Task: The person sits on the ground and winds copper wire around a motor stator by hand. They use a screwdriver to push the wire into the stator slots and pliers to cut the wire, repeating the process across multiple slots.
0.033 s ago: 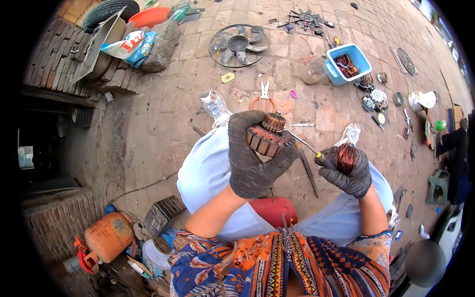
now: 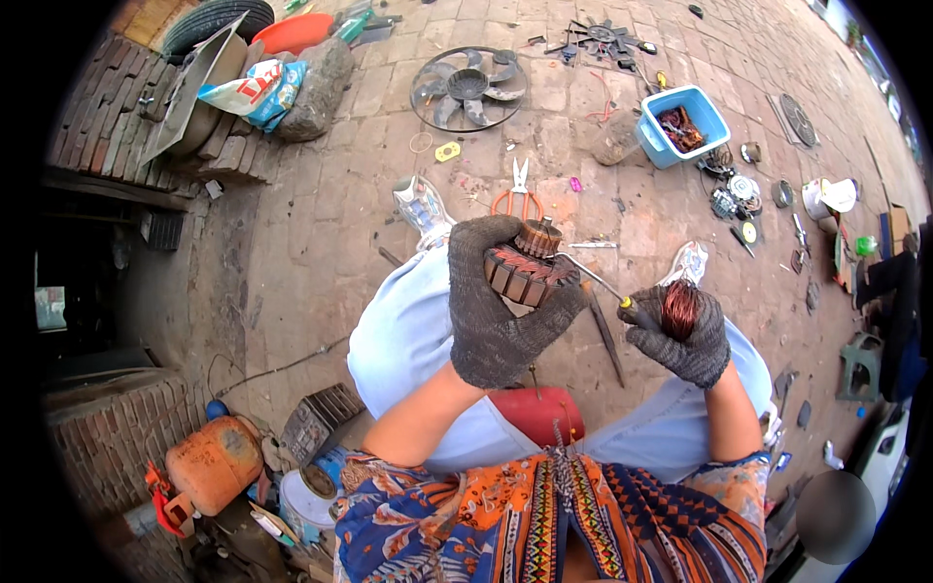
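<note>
My left hand (image 2: 491, 330), in a dark knit glove, is closed round a motor armature (image 2: 525, 274) with a copper commutator (image 2: 537, 240) on top and copper windings round its laminated core. My right hand (image 2: 680, 350), gloved too, grips a yellow-collared screwdriver-like tool (image 2: 607, 286) and a bundle of reddish copper wire (image 2: 680, 313). The tool's thin metal shaft reaches the armature below the commutator. Orange-handled scissors (image 2: 517, 189) lie on the bricks just beyond my hands, and a long dark bar (image 2: 607, 345) lies between my legs.
Around me are a fan (image 2: 466, 89), a blue tub of copper scrap (image 2: 685, 121), assorted motor parts (image 2: 739, 199), a basin (image 2: 199, 87) by a brick step, an orange gas cylinder (image 2: 216, 464), a red cylinder (image 2: 535, 413) near my seat and a plastic stool (image 2: 859, 367).
</note>
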Action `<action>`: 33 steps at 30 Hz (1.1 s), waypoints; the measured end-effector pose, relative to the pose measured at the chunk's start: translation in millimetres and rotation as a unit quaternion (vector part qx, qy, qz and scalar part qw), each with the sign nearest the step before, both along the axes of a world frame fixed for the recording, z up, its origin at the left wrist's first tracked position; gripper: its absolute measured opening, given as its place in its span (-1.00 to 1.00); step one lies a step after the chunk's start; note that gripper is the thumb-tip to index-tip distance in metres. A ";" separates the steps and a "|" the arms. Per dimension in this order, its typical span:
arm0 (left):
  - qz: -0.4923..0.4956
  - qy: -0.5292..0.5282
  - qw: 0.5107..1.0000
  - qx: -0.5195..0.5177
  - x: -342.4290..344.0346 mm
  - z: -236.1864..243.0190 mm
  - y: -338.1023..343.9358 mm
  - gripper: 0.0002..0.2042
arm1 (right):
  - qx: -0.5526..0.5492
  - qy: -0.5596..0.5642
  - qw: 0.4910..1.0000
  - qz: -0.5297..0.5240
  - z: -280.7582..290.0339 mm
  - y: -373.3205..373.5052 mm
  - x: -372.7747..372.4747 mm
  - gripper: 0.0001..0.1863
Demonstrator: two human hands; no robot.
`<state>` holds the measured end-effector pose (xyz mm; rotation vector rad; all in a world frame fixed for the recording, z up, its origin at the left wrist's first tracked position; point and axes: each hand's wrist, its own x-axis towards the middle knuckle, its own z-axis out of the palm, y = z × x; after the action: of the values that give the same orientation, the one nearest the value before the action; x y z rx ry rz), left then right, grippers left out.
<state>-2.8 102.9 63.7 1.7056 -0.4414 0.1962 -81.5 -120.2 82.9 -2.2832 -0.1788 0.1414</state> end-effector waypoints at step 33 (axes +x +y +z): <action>0.036 -0.005 0.998 -0.054 -6.3 -2.1 -3.7 -0.25 | -0.142 -0.162 0.977 0.011 2.4 5.4 -4.6 -0.74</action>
<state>-9.1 99.3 61.6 1.6157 -0.3704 0.2776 -86.1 -114.8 85.2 -2.5784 -0.3743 -0.2100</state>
